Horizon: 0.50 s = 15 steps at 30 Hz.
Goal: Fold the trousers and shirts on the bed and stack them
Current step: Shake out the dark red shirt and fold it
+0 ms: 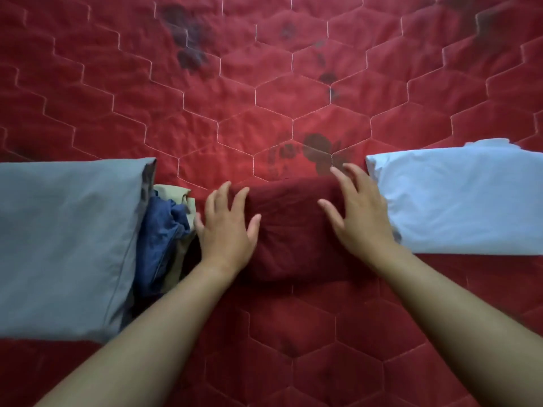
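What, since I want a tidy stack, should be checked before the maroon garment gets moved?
1. Maroon garment folded compactly: ok.
2. Left hand open on its left end: ok.
3. Right hand open at its right end: ok.
4. Light blue folded garment lies flat, top bare: ok.
5. Blue garment and beige garment beside the grey folded garment are crumpled: not ok.
6. Folds underneath the maroon garment: cannot tell.
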Each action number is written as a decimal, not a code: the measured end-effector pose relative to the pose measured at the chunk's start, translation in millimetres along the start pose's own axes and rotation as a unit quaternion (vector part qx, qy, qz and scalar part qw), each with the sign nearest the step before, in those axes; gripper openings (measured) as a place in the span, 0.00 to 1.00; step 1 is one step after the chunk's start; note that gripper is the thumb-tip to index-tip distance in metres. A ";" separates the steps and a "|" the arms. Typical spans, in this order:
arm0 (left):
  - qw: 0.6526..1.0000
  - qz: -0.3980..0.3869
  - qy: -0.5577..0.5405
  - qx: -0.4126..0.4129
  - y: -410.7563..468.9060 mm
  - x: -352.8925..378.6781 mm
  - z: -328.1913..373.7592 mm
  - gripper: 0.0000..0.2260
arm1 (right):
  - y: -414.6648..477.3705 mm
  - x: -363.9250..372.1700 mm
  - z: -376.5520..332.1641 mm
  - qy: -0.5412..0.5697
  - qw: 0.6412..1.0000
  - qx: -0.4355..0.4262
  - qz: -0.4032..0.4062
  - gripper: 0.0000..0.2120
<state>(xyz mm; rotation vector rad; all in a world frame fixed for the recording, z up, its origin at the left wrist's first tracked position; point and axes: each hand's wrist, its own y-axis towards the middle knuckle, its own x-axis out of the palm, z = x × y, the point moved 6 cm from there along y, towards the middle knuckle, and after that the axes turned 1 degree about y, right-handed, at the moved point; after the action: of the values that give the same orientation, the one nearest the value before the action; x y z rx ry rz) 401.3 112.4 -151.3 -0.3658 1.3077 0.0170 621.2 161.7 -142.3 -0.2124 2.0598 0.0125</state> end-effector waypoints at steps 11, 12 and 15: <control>0.946 0.009 -0.174 -0.274 -44.2 39.3 -17.6 0.39 | -48.7 26.6 23.1 0.041 0.986 0.163 -0.004 0.34; 0.949 0.014 -0.183 -0.255 -39.7 37.8 -12.3 0.39 | -43.4 27.9 21.5 0.047 0.983 0.175 -0.006 0.35; 0.960 0.007 -0.206 -0.190 -28.0 34.3 7.5 0.38 | -33.1 33.8 13.1 0.050 0.979 0.199 -0.006 0.35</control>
<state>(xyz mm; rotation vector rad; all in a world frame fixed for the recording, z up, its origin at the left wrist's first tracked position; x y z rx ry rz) 423.6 81.5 -174.9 -0.6427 0.8875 0.3441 622.1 125.4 -175.5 0.0237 2.1126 -0.4217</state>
